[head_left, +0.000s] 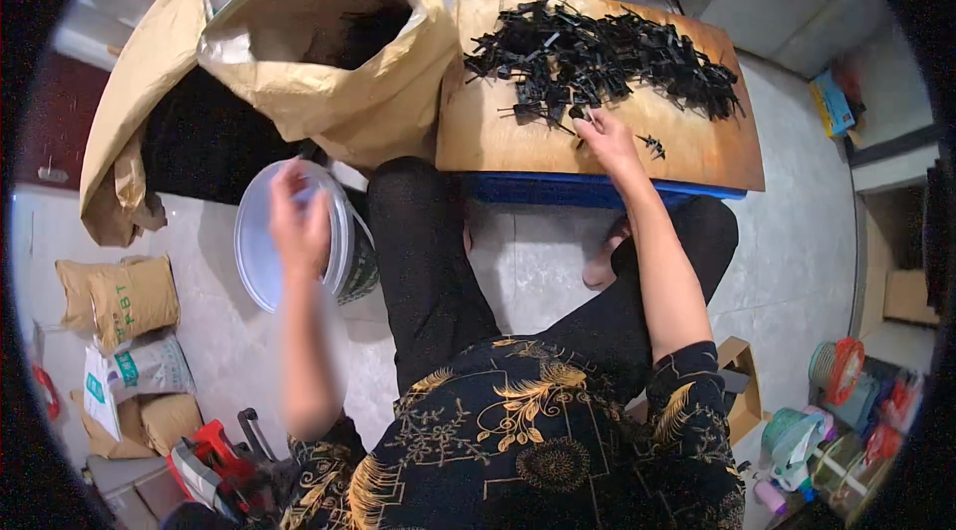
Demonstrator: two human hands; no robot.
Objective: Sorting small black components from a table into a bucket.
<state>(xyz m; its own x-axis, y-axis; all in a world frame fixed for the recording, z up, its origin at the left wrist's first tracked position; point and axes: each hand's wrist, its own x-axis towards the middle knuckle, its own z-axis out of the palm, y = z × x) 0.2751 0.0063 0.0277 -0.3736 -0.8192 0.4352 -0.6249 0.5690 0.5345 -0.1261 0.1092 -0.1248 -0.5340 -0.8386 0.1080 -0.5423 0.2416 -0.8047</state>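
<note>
On a wooden board (498,136) lies a heap of small black plastic parts (597,52) with thin prongs. At the heap's near edge my right hand (608,143) is closed, thumb and finger pinching a small black plastic part (578,114). Blurred by motion, my left hand (301,226) hangs over the mouth of a white bucket (249,261). Its fingers are too smeared to show whether they hold anything. A few loose black parts (652,146) lie apart from the heap, right of my right hand.
A large open brown paper sack (329,97) with dark contents stands behind the bucket. Blue plastic (518,189) shows under the board. Packed bags (124,301) are stacked at the left, near a red and black object (214,470). A cardboard box (742,386) stands at the right.
</note>
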